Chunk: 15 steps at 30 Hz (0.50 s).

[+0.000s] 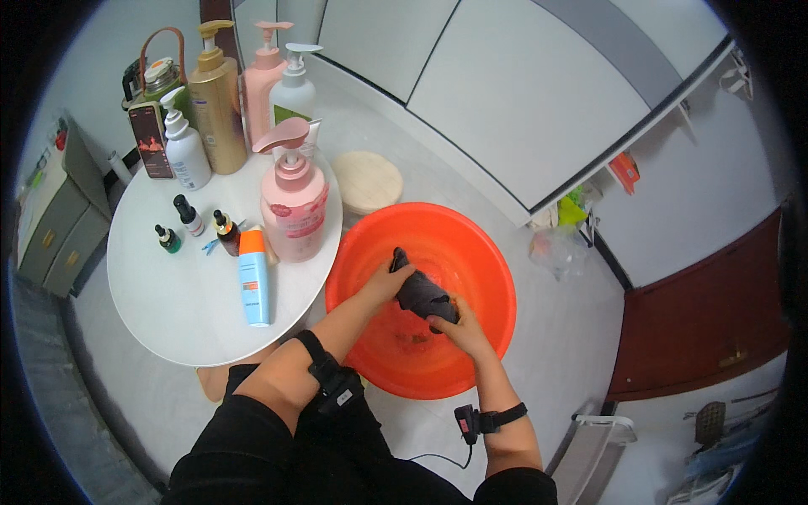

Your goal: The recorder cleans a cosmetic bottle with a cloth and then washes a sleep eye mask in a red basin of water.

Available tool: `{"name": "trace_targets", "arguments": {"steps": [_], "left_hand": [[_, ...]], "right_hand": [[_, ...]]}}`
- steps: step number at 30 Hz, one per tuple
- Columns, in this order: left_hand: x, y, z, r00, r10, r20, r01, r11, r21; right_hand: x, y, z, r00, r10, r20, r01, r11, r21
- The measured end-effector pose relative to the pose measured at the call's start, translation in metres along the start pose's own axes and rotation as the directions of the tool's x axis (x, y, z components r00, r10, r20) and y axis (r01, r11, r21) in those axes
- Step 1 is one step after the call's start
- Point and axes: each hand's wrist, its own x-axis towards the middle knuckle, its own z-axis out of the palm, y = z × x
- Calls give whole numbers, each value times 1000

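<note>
A wet-looking dark grey cloth (421, 295) is stretched between my two hands over an orange plastic basin (495, 303). My left hand (384, 281) grips its upper left end, thumb on top. At its lower right end, my right hand (465, 326) holds on, with the thumb below and fingers partly hidden behind the cloth. The cloth looks bunched, with a fold or opening near the right hand. Below it, the basin's bottom shows a small dark patch; how much water is inside, I cannot tell.
A round white table (189, 315) at the left overlaps the basin's edge. It holds a large pink pump bottle (294, 218), a blue bottle with orange cap (254, 284), several other bottles and a propped phone (151, 140). A round beige stool (367, 180) stands behind the basin.
</note>
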Motion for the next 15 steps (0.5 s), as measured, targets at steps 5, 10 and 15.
{"name": "trace_targets", "arguments": {"steps": [5,10,15], "left_hand": [[-19,-2,-10,958,29,-287,46,967,252],[-14,-12,-25,954,21,-300,70,955,289],[-13,-19,-34,957,38,-288,56,949,311]], "right_hand": [[8,25,5,996,-85,-4,53,660,-749],[14,65,32,988,77,136,114,245,-963],[24,57,40,992,81,98,72,277,-958]]}}
